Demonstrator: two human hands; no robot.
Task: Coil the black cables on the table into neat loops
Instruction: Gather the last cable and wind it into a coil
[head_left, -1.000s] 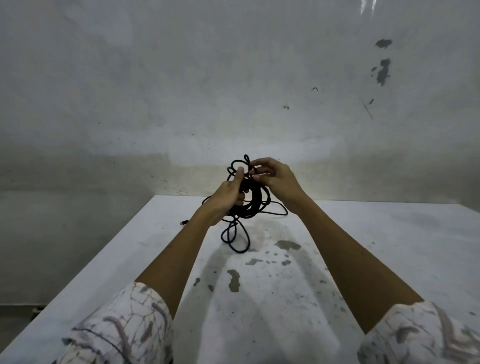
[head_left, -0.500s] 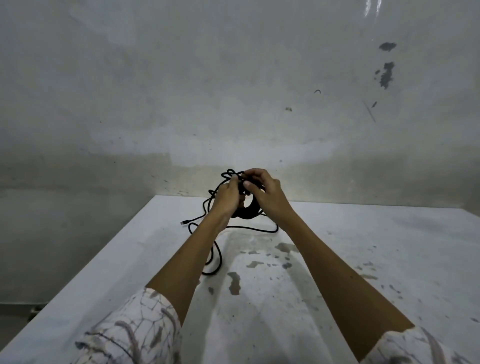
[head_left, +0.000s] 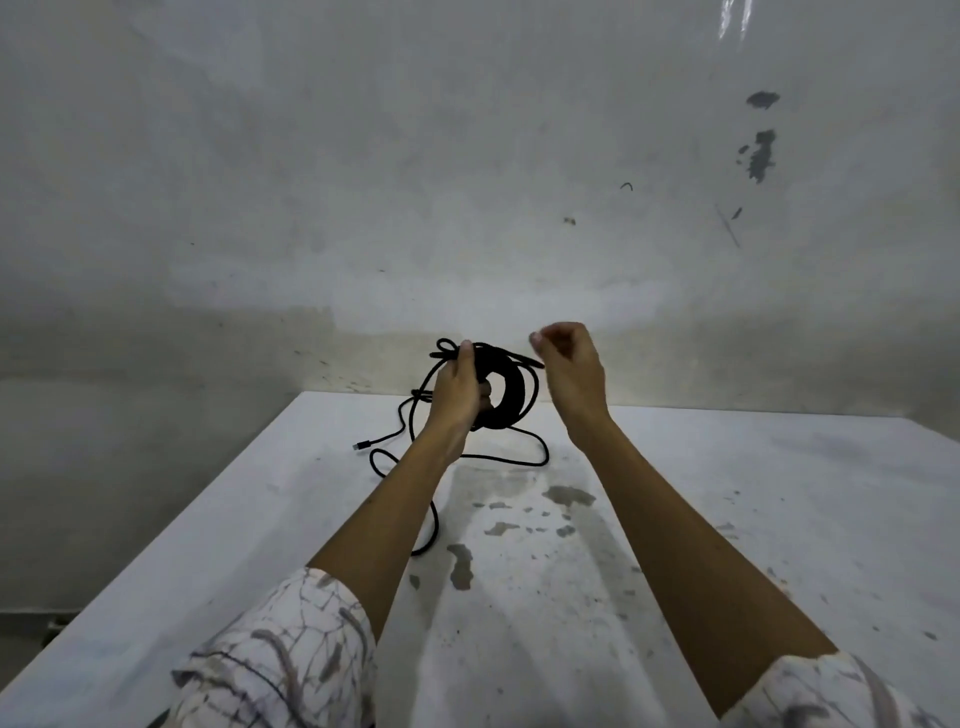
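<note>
Gripping the coiled cable (head_left: 506, 395), left hand (head_left: 457, 395); right hand (head_left: 571, 369) fingers pinch a strand above the stained table (head_left: 727, 493).

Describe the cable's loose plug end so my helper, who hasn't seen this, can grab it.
Start at the white table, toward its far left edge. Left of the left hand, which grips the black cable coil, one strand trails down onto the tabletop. It ends in a small plug, the only free tip in view.
</note>
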